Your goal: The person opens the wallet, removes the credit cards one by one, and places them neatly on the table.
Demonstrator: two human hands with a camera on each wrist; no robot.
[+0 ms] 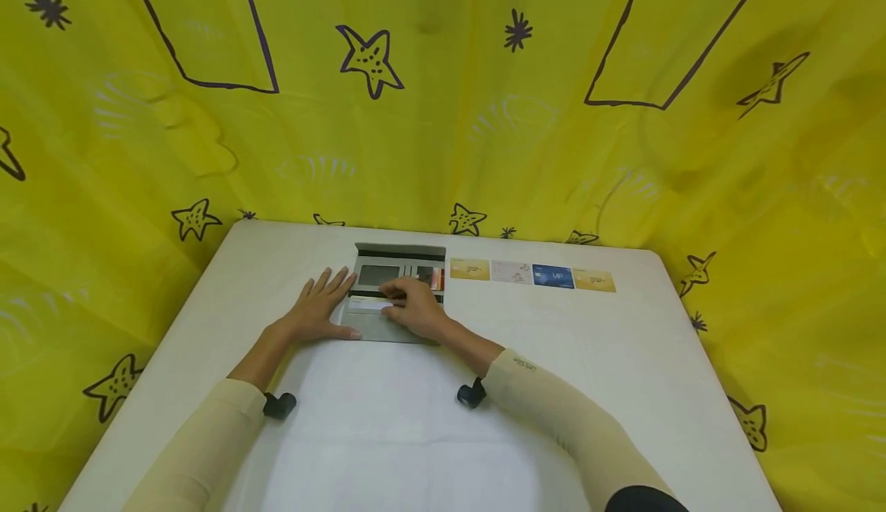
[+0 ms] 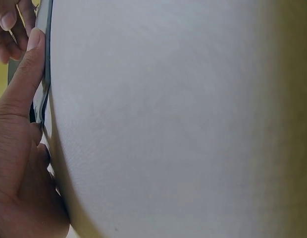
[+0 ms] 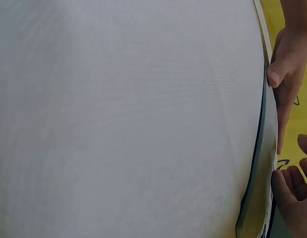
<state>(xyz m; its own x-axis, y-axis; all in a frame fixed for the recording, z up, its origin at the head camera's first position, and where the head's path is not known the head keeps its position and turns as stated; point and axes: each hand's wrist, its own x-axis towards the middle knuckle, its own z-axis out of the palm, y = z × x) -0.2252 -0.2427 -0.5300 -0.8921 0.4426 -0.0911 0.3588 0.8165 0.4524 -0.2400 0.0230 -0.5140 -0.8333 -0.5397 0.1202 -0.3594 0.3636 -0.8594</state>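
A grey card wallet (image 1: 388, 331) lies spread open on the white table. My left hand (image 1: 318, 308) lies with fingers spread over its left edge, the thumb (image 2: 30, 59) resting along the near edge. Over the wallet's middle is my right hand (image 1: 418, 308), fingers bent and thumb apart from the index finger, with the fingertips right at a white card (image 1: 367, 304) in the lower pocket. Up in the wallet sit a dark panel (image 1: 379, 275) and a red-and-white card (image 1: 438, 278), partly behind the right hand.
To the wallet's right, a row of cards lies flat: a gold card (image 1: 470, 269), a pale patterned card (image 1: 511, 272), a blue card (image 1: 552, 276) and another gold card (image 1: 594, 280). A yellow curtain (image 1: 429, 151) with drawn stars hangs behind the table (image 1: 554, 389).
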